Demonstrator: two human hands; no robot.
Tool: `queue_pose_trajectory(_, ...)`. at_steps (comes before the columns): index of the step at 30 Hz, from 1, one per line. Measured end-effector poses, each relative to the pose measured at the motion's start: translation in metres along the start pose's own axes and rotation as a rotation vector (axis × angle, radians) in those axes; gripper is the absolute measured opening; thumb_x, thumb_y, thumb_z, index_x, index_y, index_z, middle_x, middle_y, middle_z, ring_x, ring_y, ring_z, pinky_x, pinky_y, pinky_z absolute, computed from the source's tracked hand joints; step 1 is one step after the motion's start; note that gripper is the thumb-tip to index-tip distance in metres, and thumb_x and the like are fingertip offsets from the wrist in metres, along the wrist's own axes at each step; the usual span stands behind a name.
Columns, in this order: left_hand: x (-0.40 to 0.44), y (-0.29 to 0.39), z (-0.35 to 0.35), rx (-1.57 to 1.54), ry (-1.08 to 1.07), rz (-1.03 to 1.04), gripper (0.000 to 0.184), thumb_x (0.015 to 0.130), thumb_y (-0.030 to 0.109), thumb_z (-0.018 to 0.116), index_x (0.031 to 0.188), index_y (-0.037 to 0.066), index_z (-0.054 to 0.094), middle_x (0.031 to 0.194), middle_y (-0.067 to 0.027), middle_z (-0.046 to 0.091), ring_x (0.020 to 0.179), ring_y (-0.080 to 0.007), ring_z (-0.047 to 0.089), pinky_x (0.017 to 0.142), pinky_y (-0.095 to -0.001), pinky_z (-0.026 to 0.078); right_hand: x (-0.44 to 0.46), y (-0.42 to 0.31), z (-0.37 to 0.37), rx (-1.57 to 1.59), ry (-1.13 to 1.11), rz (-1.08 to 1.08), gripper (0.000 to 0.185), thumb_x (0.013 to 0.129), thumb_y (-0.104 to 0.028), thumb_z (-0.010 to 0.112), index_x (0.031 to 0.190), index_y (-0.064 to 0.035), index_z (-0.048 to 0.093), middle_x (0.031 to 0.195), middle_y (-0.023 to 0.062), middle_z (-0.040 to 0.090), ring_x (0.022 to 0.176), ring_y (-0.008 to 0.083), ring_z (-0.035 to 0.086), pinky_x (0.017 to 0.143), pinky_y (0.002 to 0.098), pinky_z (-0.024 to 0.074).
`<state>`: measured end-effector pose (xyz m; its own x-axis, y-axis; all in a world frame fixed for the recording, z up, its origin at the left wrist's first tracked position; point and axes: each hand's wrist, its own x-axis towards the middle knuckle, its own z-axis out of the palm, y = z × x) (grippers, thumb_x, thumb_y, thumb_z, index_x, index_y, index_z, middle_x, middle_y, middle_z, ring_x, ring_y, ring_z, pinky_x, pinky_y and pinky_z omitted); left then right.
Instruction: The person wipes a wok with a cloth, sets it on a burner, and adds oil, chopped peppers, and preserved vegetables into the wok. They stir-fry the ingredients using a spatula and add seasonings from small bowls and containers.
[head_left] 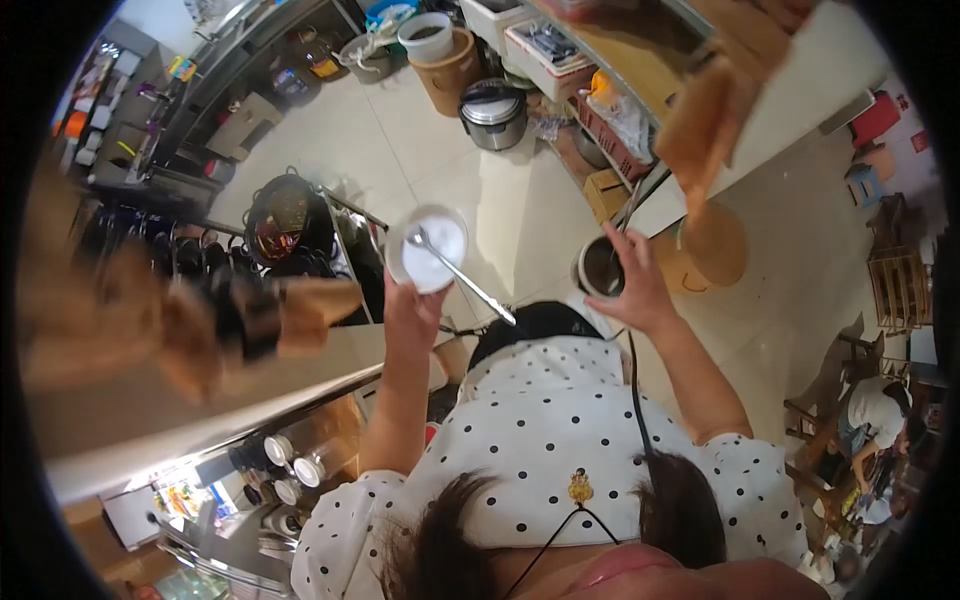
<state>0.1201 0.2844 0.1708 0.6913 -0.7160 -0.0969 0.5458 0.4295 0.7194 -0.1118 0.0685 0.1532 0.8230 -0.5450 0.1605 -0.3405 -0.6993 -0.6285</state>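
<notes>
A white bowl (432, 262) with white contents is held by my left hand (412, 308), the fingers closed on its near edge. In the bowl rests a metal spoon (470, 282), its handle sticking out over the rim toward my body. On the other side, my right hand (640, 285) is wrapped round a cup (602, 268) with a white outside and a dark inside. What the cup contains is too dark to tell. Bowl and cup are apart, both held above the floor in front of my body.
A metal rice cooker (494, 118) and a brown bucket (447, 78) stand on the tiled floor (400, 150) ahead. Dark pans (285, 220) sit on a rack at left. Shelves with baskets (545, 60) are at the upper right. A person (875, 415) bends down at far right.
</notes>
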Motion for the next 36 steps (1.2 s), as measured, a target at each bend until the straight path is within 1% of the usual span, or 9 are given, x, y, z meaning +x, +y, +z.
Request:
queue_pose_trajectory(4,0.071,0.022,-0.024,-0.067,0.023,0.048,0.067,0.079,0.015,0.051,0.137,0.006,0.021,0.134,-0.0163,0.036,0.118,-0.0304,0.046,0.092,-0.0426,0.047,0.067,0.008,0.005,-0.008,0.031,0.044,0.101,0.052,-0.024,0.083,0.137,-0.0164,0.029,0.118,0.0168,0.037,0.110,0.0347,0.040,0.094,0.0402,0.0361)
queue_pose_trajectory(11,0.205,0.078,-0.072,-0.010,0.321,0.211,0.068,0.077,0.021,0.056,0.137,0.005,0.026,0.134,-0.0142,0.039,0.120,-0.0289,0.044,0.096,-0.0428,0.043,0.299,0.046,0.047,-0.059,-0.080,-0.032,0.103,0.051,-0.027,0.083,0.138,-0.0188,0.029,0.118,0.0149,0.038,0.112,0.0321,0.039,0.096,0.0407,0.0342)
queue_pose_trajectory(14,0.256,0.106,-0.103,-0.030,0.358,0.269,0.069,0.075,0.019,0.055,0.137,0.006,0.026,0.136,-0.0139,0.037,0.123,-0.0310,0.041,0.099,-0.0442,0.039,0.403,0.038,0.046,-0.005,-0.023,-0.137,0.101,0.052,-0.026,0.083,0.138,-0.0188,0.029,0.119,0.0148,0.038,0.112,0.0322,0.039,0.096,0.0400,0.0340)
queue_pose_trajectory(19,0.334,0.156,-0.152,0.015,0.421,0.309,0.065,0.077,0.018,0.055,0.135,0.004,0.028,0.131,-0.0139,0.042,0.115,-0.0284,0.048,0.094,-0.0409,0.046,0.523,-0.003,0.023,-0.035,0.152,-0.098,0.101,0.051,-0.019,0.082,0.138,-0.0173,0.029,0.120,0.0147,0.038,0.112,0.0320,0.041,0.096,0.0384,0.0366)
queue_pose_trajectory(23,0.447,0.196,-0.193,0.048,0.358,0.268,0.061,0.079,0.019,0.054,0.133,0.004,0.031,0.128,-0.0126,0.044,0.113,-0.0257,0.051,0.091,-0.0380,0.048,0.605,-0.021,0.023,-0.064,0.201,-0.020,0.099,0.051,-0.018,0.081,0.137,-0.0168,0.030,0.123,0.0139,0.039,0.118,0.0313,0.040,0.099,0.0386,0.0350)
queue_pose_trajectory(27,0.569,0.245,-0.243,0.042,0.182,0.183,0.054,0.082,0.016,0.052,0.132,0.005,0.034,0.122,-0.0118,0.049,0.111,-0.0246,0.051,0.090,-0.0379,0.048,0.694,-0.039,0.050,-0.102,0.217,0.009,0.095,0.053,-0.019,0.080,0.135,-0.0140,0.033,0.125,0.0137,0.041,0.119,0.0301,0.040,0.099,0.0380,0.0347)
queue_pose_trajectory(29,0.624,0.282,-0.248,0.155,0.174,0.117,0.064,0.078,0.018,0.054,0.135,0.004,0.026,0.128,-0.0130,0.042,0.113,-0.0251,0.050,0.089,-0.0367,0.049,0.747,-0.051,0.059,-0.040,0.233,0.033,0.095,0.053,-0.018,0.079,0.136,-0.0111,0.033,0.126,0.0138,0.043,0.121,0.0289,0.040,0.102,0.0363,0.0299)
queue_pose_trajectory(33,0.727,0.329,-0.254,0.233,0.092,0.022,0.065,0.078,0.018,0.051,0.136,0.005,0.024,0.130,-0.0140,0.040,0.113,-0.0264,0.050,0.088,-0.0377,0.050,0.857,-0.056,0.050,-0.071,0.393,0.034,0.095,0.054,-0.030,0.081,0.135,-0.0121,0.035,0.126,0.0204,0.045,0.119,0.0319,0.043,0.101,0.0389,0.0331)
queue_pose_trajectory(36,0.804,0.347,-0.259,0.248,0.033,-0.019,0.065,0.078,0.018,0.051,0.137,0.006,0.024,0.130,-0.0135,0.040,0.112,-0.0263,0.050,0.086,-0.0375,0.051,0.936,-0.035,0.022,-0.288,0.554,0.002,0.094,0.056,-0.034,0.081,0.133,-0.0057,0.035,0.126,0.0228,0.045,0.119,0.0350,0.043,0.100,0.0392,0.0342)
